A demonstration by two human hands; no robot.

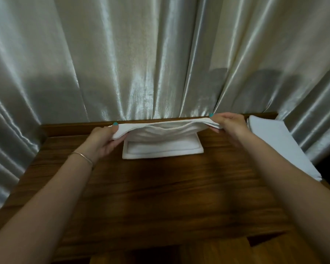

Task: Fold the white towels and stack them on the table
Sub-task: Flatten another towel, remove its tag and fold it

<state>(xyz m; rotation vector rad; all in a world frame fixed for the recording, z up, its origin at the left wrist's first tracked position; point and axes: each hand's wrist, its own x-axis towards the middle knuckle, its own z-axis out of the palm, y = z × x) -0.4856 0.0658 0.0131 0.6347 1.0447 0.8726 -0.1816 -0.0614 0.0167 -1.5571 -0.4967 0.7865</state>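
Got the folded towel [166, 128] stretched out mid-frame, long axis running left to right, sagging a bit in the middle. My left hand [105, 139] pinches its left end, my right hand [227, 123] pinches the right end. The stack [163, 150] sits on the table [160, 197] directly underneath, same orientation, so I reckon it's basically straight down. More towels [280, 141] at right edge.

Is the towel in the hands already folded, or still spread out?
Folded. The held towel shows several stacked layers along its edge, pinched by the left hand and right hand above the folded towel on the table.
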